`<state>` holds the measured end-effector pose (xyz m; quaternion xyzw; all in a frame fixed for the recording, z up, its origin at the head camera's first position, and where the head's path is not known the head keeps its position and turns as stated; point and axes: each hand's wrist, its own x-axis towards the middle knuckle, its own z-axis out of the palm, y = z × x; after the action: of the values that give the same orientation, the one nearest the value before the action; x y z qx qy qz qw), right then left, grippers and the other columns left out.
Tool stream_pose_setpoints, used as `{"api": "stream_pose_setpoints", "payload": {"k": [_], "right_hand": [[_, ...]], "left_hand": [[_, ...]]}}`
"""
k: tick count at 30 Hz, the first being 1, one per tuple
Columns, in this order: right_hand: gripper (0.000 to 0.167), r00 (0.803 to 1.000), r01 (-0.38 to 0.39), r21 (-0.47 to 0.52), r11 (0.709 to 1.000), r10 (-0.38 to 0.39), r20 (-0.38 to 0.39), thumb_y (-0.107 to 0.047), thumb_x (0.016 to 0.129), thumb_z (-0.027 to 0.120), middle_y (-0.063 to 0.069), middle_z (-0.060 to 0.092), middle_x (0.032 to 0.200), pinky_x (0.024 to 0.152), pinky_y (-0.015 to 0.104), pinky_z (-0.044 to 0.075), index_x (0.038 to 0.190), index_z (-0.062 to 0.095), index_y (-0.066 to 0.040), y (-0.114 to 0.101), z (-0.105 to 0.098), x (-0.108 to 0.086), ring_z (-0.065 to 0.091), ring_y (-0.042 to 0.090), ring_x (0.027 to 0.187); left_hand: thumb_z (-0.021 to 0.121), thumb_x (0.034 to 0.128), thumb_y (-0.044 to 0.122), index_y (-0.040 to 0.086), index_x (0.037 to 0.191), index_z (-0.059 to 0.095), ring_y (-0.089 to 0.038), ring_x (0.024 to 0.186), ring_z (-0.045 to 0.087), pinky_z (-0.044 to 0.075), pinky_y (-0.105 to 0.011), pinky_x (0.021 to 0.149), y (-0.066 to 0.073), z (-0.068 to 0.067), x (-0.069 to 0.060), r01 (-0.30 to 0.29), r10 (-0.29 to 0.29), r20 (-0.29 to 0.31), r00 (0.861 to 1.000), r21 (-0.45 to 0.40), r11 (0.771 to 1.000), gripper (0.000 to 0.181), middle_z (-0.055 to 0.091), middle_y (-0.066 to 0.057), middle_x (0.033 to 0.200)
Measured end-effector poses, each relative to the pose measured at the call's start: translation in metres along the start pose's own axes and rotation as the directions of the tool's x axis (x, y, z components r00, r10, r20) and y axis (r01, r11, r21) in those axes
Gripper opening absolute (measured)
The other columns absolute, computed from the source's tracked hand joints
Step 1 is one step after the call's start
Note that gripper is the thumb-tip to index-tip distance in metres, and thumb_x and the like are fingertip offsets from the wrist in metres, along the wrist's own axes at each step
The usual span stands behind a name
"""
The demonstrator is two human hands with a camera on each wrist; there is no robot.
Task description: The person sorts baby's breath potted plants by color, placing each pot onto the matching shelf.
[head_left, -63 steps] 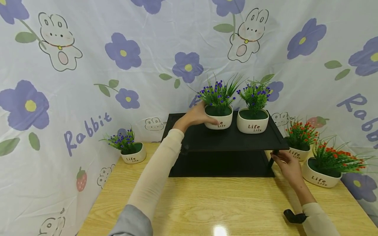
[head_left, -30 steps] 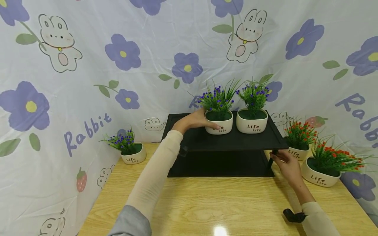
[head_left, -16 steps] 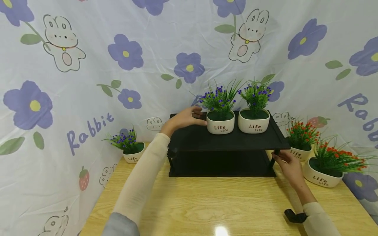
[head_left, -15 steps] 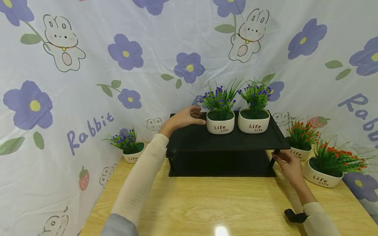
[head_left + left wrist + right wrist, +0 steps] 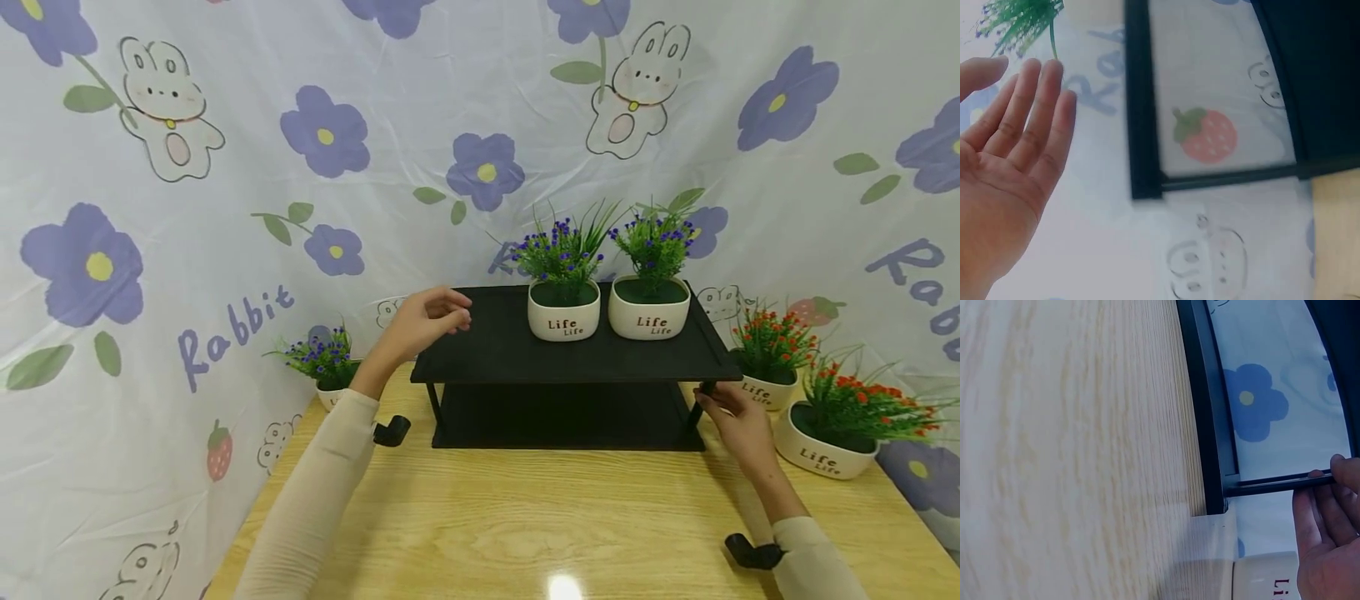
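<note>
Two white "Life" pots of purple flowers, a left potted plant (image 5: 564,317) and a right potted plant (image 5: 649,315), stand side by side on the upper board of a black two-tier shelf (image 5: 495,350). My left hand (image 5: 422,323) is in the air by the shelf's left end, apart from both pots and holding nothing; in the left wrist view its fingers (image 5: 1029,119) are nearly straight. My right hand (image 5: 738,421) pinches the shelf's right front post; the right wrist view shows thumb and fingers around that thin black post (image 5: 1285,484).
A third purple plant (image 5: 330,367) stands on the table (image 5: 510,517) at the left, partly behind my left arm. Two orange-flowered plants, a rear one (image 5: 772,354) and a front one (image 5: 825,442), stand right of the shelf. A patterned curtain (image 5: 420,83) hangs close behind.
My left hand first gripped the left purple plant and lowered it onto the shelf top, then let go and moved left, away from it. My right hand has stayed at the post.
</note>
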<state>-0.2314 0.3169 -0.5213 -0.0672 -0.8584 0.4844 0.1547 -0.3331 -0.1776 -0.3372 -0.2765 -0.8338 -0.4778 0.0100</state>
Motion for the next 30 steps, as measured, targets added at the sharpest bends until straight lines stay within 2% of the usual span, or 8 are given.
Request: {"api": "stream_pose_setpoints", "payload": {"k": [9, 11, 14, 16, 18, 23, 26, 30], "right_hand": [[0.054, 1.000, -0.017, -0.004, 1.000, 0.017, 0.001, -0.039, 0.110, 0.061, 0.023, 0.064, 0.142, 0.079, 0.002, 0.044, 0.148, 0.058, -0.001, 0.002, 0.002, 0.000, 0.044, -0.027, 0.098], [0.055, 1.000, -0.018, 0.000, 1.000, 0.018, -0.004, -0.039, 0.109, 0.062, 0.016, 0.066, 0.138, 0.079, 0.001, 0.044, 0.149, 0.057, -0.001, 0.003, 0.002, 0.000, 0.044, -0.027, 0.099], [0.053, 1.000, -0.008, 0.015, 1.000, 0.008, -0.014, -0.038, 0.109, 0.063, -0.010, 0.068, 0.125, 0.080, 0.001, 0.045, 0.147, 0.059, -0.002, 0.004, 0.002, 0.000, 0.047, -0.027, 0.099], [0.049, 1.000, 0.005, 0.027, 1.000, -0.005, -0.026, -0.036, 0.108, 0.065, -0.026, 0.063, 0.115, 0.080, 0.001, 0.045, 0.143, 0.062, -0.002, 0.004, 0.002, 0.000, 0.049, -0.027, 0.098], [0.046, 0.999, 0.021, 0.041, 0.999, -0.020, -0.035, -0.034, 0.108, 0.065, -0.036, 0.058, 0.109, 0.081, 0.001, 0.045, 0.141, 0.064, -0.002, 0.005, 0.001, 0.000, 0.051, -0.027, 0.098], [0.043, 0.998, 0.047, 0.062, 0.997, -0.044, -0.043, -0.031, 0.108, 0.066, -0.041, 0.056, 0.106, 0.081, 0.000, 0.046, 0.139, 0.065, 0.000, 0.006, 0.003, -0.001, 0.052, -0.026, 0.099], [0.043, 0.998, 0.050, 0.072, 0.996, -0.047, -0.045, -0.029, 0.108, 0.066, -0.041, 0.056, 0.105, 0.081, 0.000, 0.046, 0.138, 0.065, 0.001, 0.006, 0.003, -0.001, 0.052, -0.026, 0.099], [0.041, 0.997, 0.056, 0.081, 0.995, -0.052, -0.051, -0.028, 0.108, 0.067, -0.040, 0.057, 0.105, 0.082, 0.000, 0.046, 0.137, 0.065, 0.002, 0.005, 0.003, -0.001, 0.054, -0.026, 0.099]], "left_hand": [[0.063, 0.1095, 0.018, 0.004, 0.130, 0.071, -0.018, 0.098, 0.075, 0.064, -0.038, 0.091, -0.027, -0.033, -0.048, 0.031, -0.028, -0.143, 0.989, 0.022, 0.999, 0.026, 0.075, -0.021, 0.113], [0.063, 0.1096, 0.019, 0.005, 0.129, 0.071, -0.017, 0.096, 0.074, 0.064, -0.035, 0.090, -0.035, -0.039, -0.059, 0.047, -0.042, -0.183, 0.982, 0.024, 0.999, 0.025, 0.075, -0.022, 0.111], [0.063, 0.1096, 0.020, 0.004, 0.127, 0.072, -0.014, 0.093, 0.074, 0.064, -0.032, 0.088, -0.049, -0.045, -0.076, 0.071, -0.065, -0.232, 0.971, 0.020, 0.997, 0.025, 0.076, -0.023, 0.108], [0.064, 0.1095, 0.021, 0.002, 0.125, 0.073, -0.012, 0.092, 0.074, 0.064, -0.029, 0.086, -0.060, -0.048, -0.086, 0.084, -0.078, -0.255, 0.964, 0.012, 0.996, 0.026, 0.076, -0.024, 0.107], [0.064, 0.1092, 0.022, 0.001, 0.125, 0.073, -0.009, 0.091, 0.074, 0.064, -0.026, 0.084, -0.071, -0.050, -0.096, 0.100, -0.097, -0.278, 0.955, -0.006, 0.995, 0.027, 0.076, -0.024, 0.107], [0.066, 0.1086, 0.023, -0.004, 0.126, 0.071, -0.007, 0.092, 0.075, 0.063, -0.024, 0.082, -0.097, -0.053, -0.121, 0.152, -0.159, -0.319, 0.934, -0.047, 0.987, 0.032, 0.075, -0.026, 0.111], [0.065, 0.1087, 0.024, -0.005, 0.127, 0.070, -0.008, 0.093, 0.075, 0.064, -0.025, 0.084, -0.112, -0.053, -0.135, 0.191, -0.191, -0.338, 0.922, -0.034, 0.981, 0.034, 0.075, -0.026, 0.114], [0.064, 0.1094, 0.025, -0.004, 0.129, 0.069, -0.008, 0.095, 0.076, 0.063, -0.023, 0.084, -0.134, -0.056, -0.155, 0.263, -0.253, -0.373, 0.893, -0.025, 0.965, 0.036, 0.076, -0.022, 0.115]]}}
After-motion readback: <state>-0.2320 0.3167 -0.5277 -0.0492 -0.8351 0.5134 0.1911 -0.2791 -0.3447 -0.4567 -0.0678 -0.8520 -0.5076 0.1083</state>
